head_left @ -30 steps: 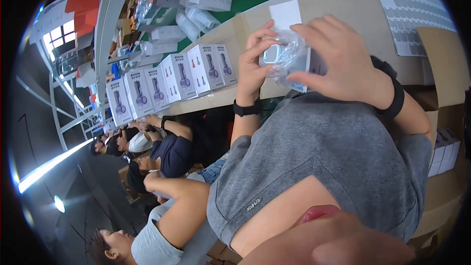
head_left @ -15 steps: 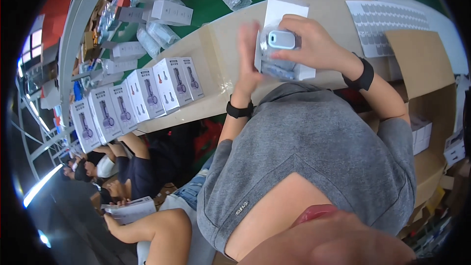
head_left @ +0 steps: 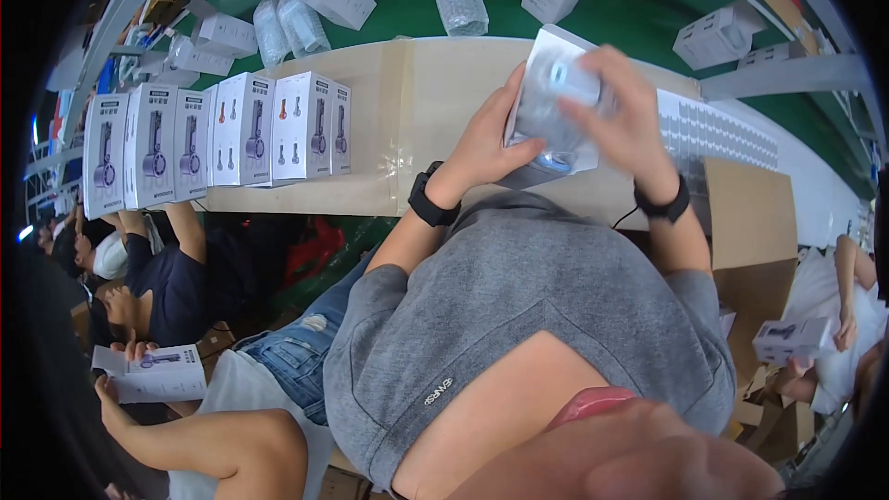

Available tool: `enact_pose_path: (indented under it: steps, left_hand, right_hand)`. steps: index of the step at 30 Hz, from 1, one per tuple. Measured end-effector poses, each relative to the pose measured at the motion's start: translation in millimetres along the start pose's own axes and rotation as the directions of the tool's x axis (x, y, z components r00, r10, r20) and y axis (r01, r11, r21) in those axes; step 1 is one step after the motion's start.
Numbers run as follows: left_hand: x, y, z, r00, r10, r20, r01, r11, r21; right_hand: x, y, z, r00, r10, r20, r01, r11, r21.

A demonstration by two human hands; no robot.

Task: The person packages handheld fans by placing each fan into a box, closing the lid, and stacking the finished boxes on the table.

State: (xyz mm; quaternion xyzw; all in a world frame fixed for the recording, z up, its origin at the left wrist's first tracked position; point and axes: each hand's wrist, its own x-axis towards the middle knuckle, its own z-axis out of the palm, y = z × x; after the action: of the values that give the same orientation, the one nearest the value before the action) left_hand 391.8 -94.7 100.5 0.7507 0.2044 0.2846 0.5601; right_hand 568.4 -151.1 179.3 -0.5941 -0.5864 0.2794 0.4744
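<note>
The left hand (head_left: 486,146) grips an open white box (head_left: 557,40); at its three o'clock, the blurred right hand (head_left: 622,120) half-curls, hold unclear.

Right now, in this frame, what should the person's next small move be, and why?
Probably ease the clear-wrapped item squarely into the open white box with the right hand: the left hand already grips the box's side, the item shows at the opening, and the right hand is beside it, though too blurred to tell whether it grips.

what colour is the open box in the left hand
The open box is white, best seen in the head view.
</note>
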Motion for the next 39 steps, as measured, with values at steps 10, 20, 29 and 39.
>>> enact_pose_path:
  steps: [10, 20, 29, 39]
  left_hand:
    - [38, 23, 16, 0.984, 0.167, 0.059, -0.163, 0.985, -0.063]
    - [44, 12, 19, 0.977, 0.120, 0.174, -0.115, 0.993, -0.040]
    - [102, 22, 40, 0.982, 0.062, -0.179, -0.123, 0.927, -0.354]
    - [228, 26, 82, 0.833, 0.216, -0.510, -0.304, 0.948, -0.094]
  right_hand:
    - [-11, -58, -30, 0.821, -0.570, 0.016, 0.505, 0.713, -0.487]
    - [11, -33, -137, 0.700, -0.197, -0.686, 0.344, 0.935, 0.083]
    - [13, -3, -199, 0.613, -0.252, -0.749, -0.037, 0.938, -0.346]
    - [48, 95, -126, 0.770, -0.585, -0.255, -0.070, 0.319, -0.945]
